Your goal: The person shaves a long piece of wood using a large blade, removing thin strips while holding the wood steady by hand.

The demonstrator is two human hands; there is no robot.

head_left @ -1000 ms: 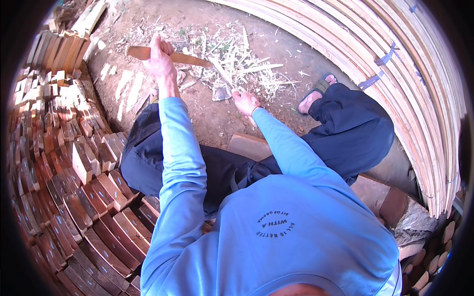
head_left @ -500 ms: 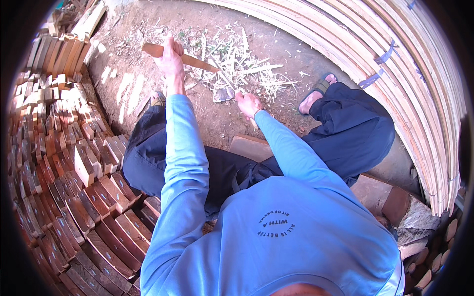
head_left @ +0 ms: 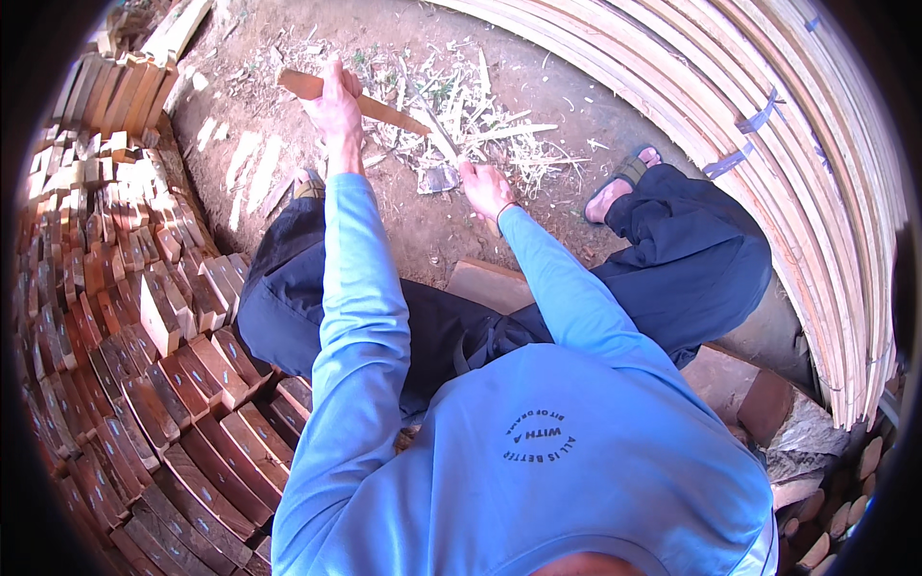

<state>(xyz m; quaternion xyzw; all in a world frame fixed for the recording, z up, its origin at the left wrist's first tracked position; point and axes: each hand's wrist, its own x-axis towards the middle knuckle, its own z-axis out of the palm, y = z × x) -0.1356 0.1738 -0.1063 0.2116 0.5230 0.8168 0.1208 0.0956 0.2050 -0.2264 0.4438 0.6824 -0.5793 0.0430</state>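
My left hand (head_left: 335,110) is closed around a brown, tapered piece of wood (head_left: 394,117), its broad end sticking out to the left and its narrow end pointing right. In my closed right hand (head_left: 488,188) is what looks like a long knife (head_left: 445,142), its pale, narrow length slanting up and left beside the wood's narrow tip. A light wooden end shows below that fist. Whether the blade touches the wood, I cannot tell. A small grey, squarish thing (head_left: 439,180) lies on the ground just left of my right hand.
Pale wood shavings (head_left: 509,134) litter the dirt ground (head_left: 384,230) beyond my hands. Stacked cut wood blocks (head_left: 182,384) fill the left side. Long bent planks (head_left: 711,106), tied with strips, curve along the right. A flat block (head_left: 488,285) lies between my spread legs.
My left hand and the wood have shifted slightly up. The knife-like tool has changed angle a little against the wood's tip, while my right hand has barely moved.
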